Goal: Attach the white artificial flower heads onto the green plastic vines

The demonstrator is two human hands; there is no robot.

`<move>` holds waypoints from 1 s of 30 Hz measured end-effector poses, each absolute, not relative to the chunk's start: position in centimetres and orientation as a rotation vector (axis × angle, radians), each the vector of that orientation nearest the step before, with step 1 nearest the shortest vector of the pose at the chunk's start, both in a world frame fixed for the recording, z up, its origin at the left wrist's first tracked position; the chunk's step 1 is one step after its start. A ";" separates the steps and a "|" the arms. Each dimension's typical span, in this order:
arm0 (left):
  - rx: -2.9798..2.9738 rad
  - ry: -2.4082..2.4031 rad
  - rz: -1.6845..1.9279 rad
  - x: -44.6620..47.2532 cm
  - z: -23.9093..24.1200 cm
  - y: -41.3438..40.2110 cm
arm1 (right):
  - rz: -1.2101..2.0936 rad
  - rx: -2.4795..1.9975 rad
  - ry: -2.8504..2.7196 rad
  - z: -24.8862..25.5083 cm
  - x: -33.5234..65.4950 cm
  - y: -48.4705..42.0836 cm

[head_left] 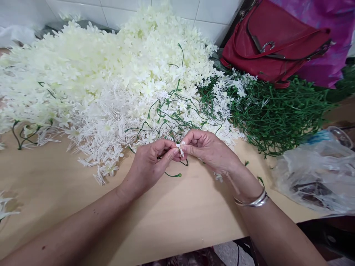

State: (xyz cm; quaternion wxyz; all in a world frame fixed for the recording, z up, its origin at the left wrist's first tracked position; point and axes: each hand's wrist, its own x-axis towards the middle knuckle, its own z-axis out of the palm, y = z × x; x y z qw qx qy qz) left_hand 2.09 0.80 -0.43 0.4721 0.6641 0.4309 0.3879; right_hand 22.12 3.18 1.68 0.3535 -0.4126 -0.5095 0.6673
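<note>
A small white artificial flower (181,149) is pinched between the fingertips of both hands, just above the table. My left hand (151,162) is closed, with thumb and forefinger on the flower's left side. From the right, my right hand (209,149) grips the same flower between thumb and curled fingers. A thin green plastic stem (173,175) with a bud-like tip shows just below the hands; whether it is held or lies on the table, I cannot tell. Behind the fingers, several loose green stems (166,123) lie across white petal pieces (108,111).
A large heap of cream-white artificial flowers (91,62) reaches the tiled wall (172,11). To the right are a pile of green stems (283,111), a red handbag (277,40), a purple bag (330,48) and a clear plastic bag (318,173). The wooden table (177,218) ends close to me.
</note>
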 end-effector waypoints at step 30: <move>1.454 0.959 0.954 1.8 -0.2 1.0 | 1.480 -1.096 -1.473 1.9 22.5 3.2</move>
